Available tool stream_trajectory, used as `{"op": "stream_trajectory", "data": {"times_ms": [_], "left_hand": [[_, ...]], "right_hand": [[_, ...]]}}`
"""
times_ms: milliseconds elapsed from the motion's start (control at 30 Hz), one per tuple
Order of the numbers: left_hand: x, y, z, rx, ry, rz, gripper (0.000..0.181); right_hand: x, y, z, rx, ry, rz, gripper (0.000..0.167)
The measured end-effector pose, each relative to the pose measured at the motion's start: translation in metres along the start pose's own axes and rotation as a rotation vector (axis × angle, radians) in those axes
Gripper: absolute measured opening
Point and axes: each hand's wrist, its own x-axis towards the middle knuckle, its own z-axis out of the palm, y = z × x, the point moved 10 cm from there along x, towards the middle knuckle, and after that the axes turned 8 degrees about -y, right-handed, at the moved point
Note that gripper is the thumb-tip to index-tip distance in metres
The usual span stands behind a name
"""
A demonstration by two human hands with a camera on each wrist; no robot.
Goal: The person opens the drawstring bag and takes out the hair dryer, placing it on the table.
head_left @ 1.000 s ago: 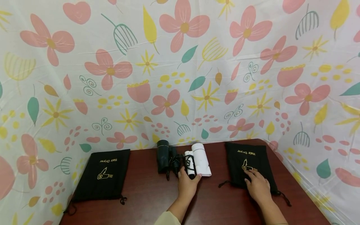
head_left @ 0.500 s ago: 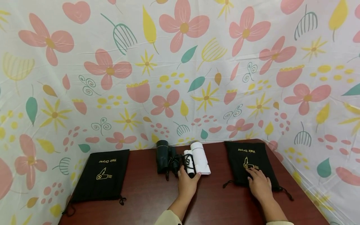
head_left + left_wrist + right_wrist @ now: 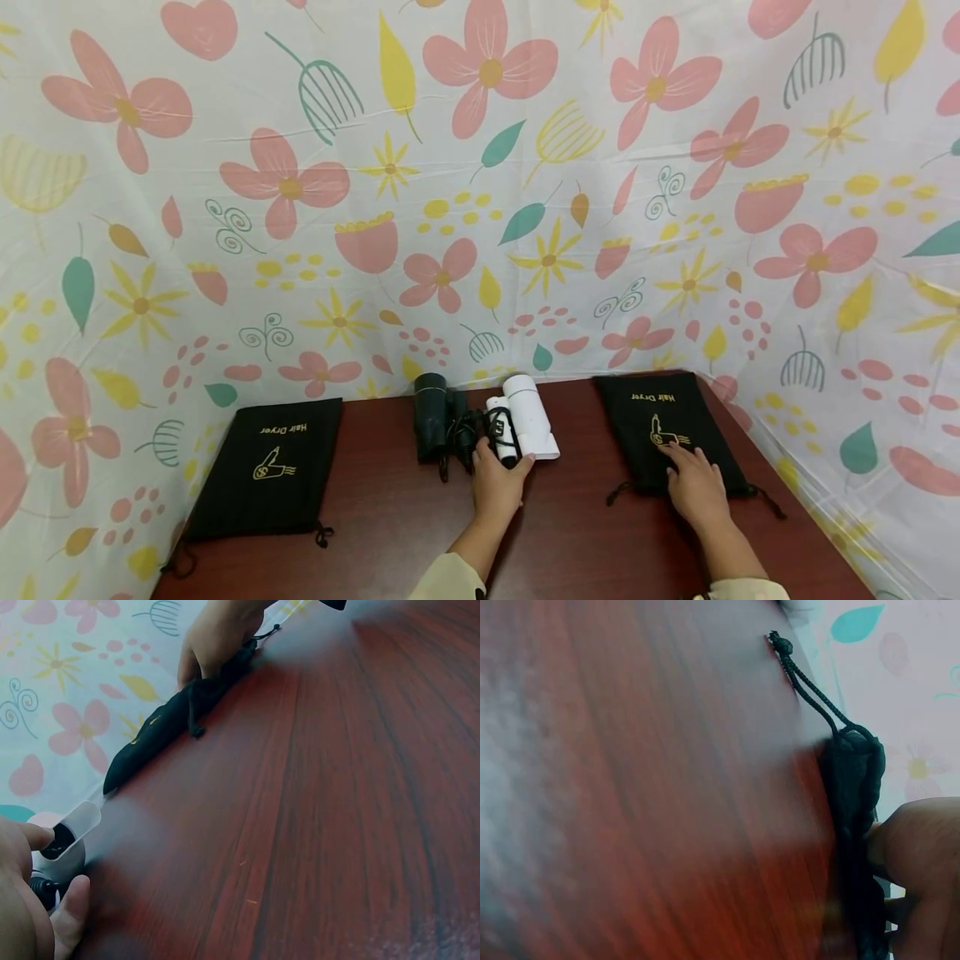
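Two folded hair dryers lie side by side near the table's far edge in the head view, a black hair dryer (image 3: 431,417) and a white hair dryer (image 3: 530,417) with its black cord bundled round the handle. My left hand (image 3: 497,487) holds the near end of the white one, thumb on one side and fingers on the other. Part of that dryer (image 3: 84,817) shows between thumb and finger in the left wrist view. To the right, a black drawstring bag (image 3: 645,396) marked "Hair Dryer" lies flat. On its near part rests my right hand (image 3: 697,487), fingers stretched out.
Another black drawstring bag (image 3: 281,442) with the same print lies at the left of the reddish-brown wooden table (image 3: 375,550). A flowered white cloth (image 3: 450,183) hangs behind and along both sides of the table.
The white hair dryer has slid slightly away with my left hand. Under my right hand the right bag has turned a little, its near end shifting right and away.
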Motion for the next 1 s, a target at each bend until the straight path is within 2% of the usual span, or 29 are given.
{"op": "stream_trajectory", "data": {"times_ms": [233, 333, 733, 1000], "left_hand": [[0.002, 0.001, 0.0, 0.03, -0.001, -0.002, 0.091], [0.003, 0.002, 0.0, 0.048, 0.006, -0.001, 0.09], [0.006, 0.003, 0.0, 0.078, 0.006, -0.015, 0.089], [0.008, 0.005, 0.0, 0.071, 0.008, 0.019, 0.09]], "right_hand": [[0.003, 0.011, -0.005, 0.026, 0.056, -0.007, 0.042], [0.005, 0.015, -0.006, 0.038, 0.058, -0.016, 0.042], [0.013, 0.028, -0.003, 0.081, -0.059, -0.031, 0.045], [0.017, 0.032, -0.004, 0.132, -0.083, -0.063, 0.046]]}}
